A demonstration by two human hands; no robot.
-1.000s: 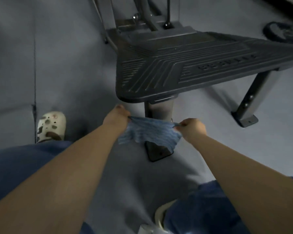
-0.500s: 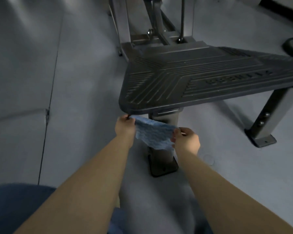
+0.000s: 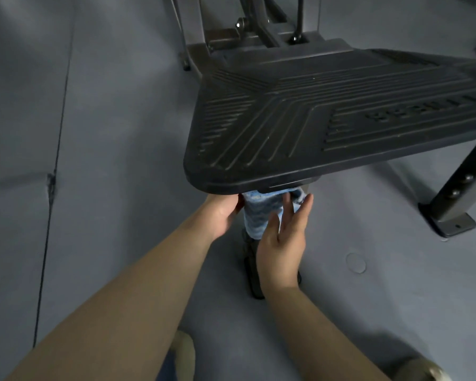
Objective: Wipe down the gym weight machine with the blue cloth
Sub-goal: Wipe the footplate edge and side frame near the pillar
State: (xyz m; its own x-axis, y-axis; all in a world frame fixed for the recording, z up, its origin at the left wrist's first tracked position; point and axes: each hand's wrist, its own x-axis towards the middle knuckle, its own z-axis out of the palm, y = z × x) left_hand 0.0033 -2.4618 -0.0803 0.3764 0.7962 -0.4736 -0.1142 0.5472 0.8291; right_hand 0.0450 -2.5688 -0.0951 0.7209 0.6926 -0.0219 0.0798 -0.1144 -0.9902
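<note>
Head view: we press the blue cloth (image 3: 261, 213) around the footplate's (image 3: 327, 119) post, right hand (image 3: 282, 243) fingers (image 3: 304, 209) straight, left hand (image 3: 221, 215) fingers curled round it.

The footplate (image 3: 327, 127) is matte black, ribbed with raised parallel lines meeting at angles. Just under its near edge, the cloth (image 3: 260, 213) is pale blue with darker blue wavy mottling. The floor (image 3: 116, 133) around it is plain grey.
</note>
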